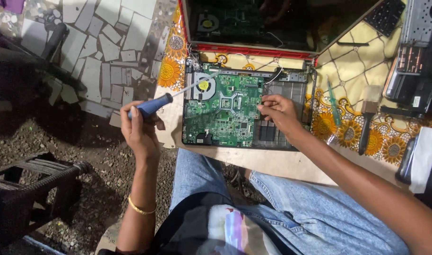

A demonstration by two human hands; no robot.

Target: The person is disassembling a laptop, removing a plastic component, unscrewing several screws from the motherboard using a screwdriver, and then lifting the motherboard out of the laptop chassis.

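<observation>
On the table edge: opened laptop base, green circuit board exposed, round fan at its upper left.
Left hand: closed around a blue-handled screwdriver — tip reaching toward the fan.
Right hand: fingertips pinched at the board's right edge — anything held could not be told.
Beside, right: green screwdriver, paintbrush on a sunflower-print cloth.

A circuit board lies in the opened laptop base, with a brush to its right.

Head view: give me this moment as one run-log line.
left hand: holds blue-handled screwdriver, tip near fan | right hand: fingertips on green motherboard right edge | opened laptop base on table
</observation>
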